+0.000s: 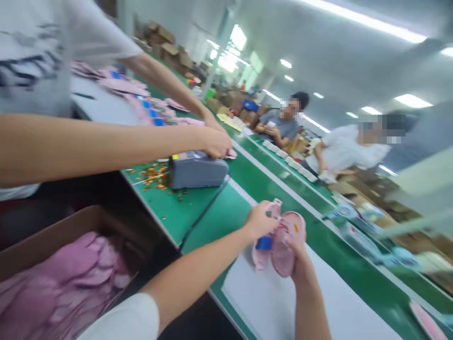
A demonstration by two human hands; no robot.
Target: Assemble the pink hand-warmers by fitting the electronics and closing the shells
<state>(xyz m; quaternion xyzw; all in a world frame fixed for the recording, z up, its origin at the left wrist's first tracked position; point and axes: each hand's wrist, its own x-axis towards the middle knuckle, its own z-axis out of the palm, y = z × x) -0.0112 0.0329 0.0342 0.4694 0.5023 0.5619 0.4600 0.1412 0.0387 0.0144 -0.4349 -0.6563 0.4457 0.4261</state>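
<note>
Above the white sheet [262,293], my left hand [260,220] is closed on a pink plastic housing half [260,259], which has a blue block [264,243] in it. My right hand [299,252] grips an oval pink shell [283,257] from its lower right side. Inside that shell a small orange patch [296,227] and thin red wires show. The two pink pieces are side by side and nearly touching. Blur hides how the wires join them, and several fingertips are covered by the parts.
At left, a co-worker's hands [215,139] work over a grey machine [198,171] with a dark cable; orange scraps [154,177] lie beside it. A carton [81,219] of pink parts stands below the table edge. Two people sit across the green conveyor [283,182].
</note>
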